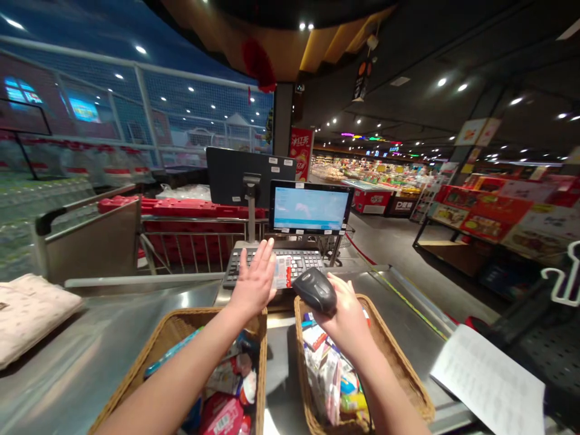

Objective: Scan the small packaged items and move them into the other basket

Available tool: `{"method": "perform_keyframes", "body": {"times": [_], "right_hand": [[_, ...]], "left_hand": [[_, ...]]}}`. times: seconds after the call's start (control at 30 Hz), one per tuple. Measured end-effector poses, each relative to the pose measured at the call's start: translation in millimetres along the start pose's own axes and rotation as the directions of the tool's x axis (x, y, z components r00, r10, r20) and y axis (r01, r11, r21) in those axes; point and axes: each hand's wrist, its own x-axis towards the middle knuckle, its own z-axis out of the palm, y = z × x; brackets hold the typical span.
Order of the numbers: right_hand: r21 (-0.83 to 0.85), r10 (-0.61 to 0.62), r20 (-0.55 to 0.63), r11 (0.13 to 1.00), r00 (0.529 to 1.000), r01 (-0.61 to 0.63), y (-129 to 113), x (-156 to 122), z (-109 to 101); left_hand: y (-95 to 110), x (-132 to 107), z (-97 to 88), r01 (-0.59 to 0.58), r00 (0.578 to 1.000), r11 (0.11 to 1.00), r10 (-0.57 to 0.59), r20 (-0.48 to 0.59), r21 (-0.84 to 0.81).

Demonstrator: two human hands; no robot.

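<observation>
My left hand (pixel 254 279) is over the keyboard (pixel 308 261), back of the hand upward and fingers stretched. Between its index finger and thumb sits a small white-and-red package (pixel 283 272) with a barcode facing up. My right hand (pixel 347 308) is wrapped round a black barcode scanner (pixel 315 290), its head pointing left toward the package. Below my left arm stands a wicker basket (pixel 261 362) with several packaged goods. Another wicker basket (pixel 399 356), under my right arm, holds several packets; my forearm hides part of them.
A lit screen (pixel 311 206) stands behind the keyboard, with a dark monitor (pixel 240 175) to its left. On the metal counter (pixel 109 338) lies a pale fabric item (pixel 34 314) at far left. Printed sheets (pixel 489 380) lie at right, near white hooks (pixel 564 278).
</observation>
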Motion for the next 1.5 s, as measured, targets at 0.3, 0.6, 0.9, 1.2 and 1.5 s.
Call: {"method": "perform_keyframes", "body": {"times": [0.3,0.6,0.9,1.2,1.5], "right_hand": [[0.005,0.031,0.025,0.999,0.999,-0.032,-11.2,-4.2,7.7],[-0.001,0.018,0.040,1.000,0.999,-0.018,-25.6,-6.6,12.7],[0.017,-0.025,0.038,1.000,0.999,0.024,-44.3,-7.8,24.8],[0.041,-0.016,0.135,0.999,0.991,0.010,-53.6,-15.7,46.4],[0.048,-0.057,0.128,0.998,0.990,0.052,-63.6,-18.1,62.9]], "left_hand": [[-15.0,-11.1,-2.9,0.001,1.000,1.000,-0.002,0.020,0.007],[-28.4,-22.8,-6.2,0.013,0.999,1.000,-0.012,0.042,-0.027],[-49.0,-48.2,-10.6,0.052,0.995,0.998,-0.050,0.085,-0.019],[-83.9,-105.3,-12.3,0.098,0.979,0.995,-0.098,0.179,0.005],[-120.1,-154.8,-3.5,0.183,0.936,0.983,-0.181,0.302,0.025]]}}
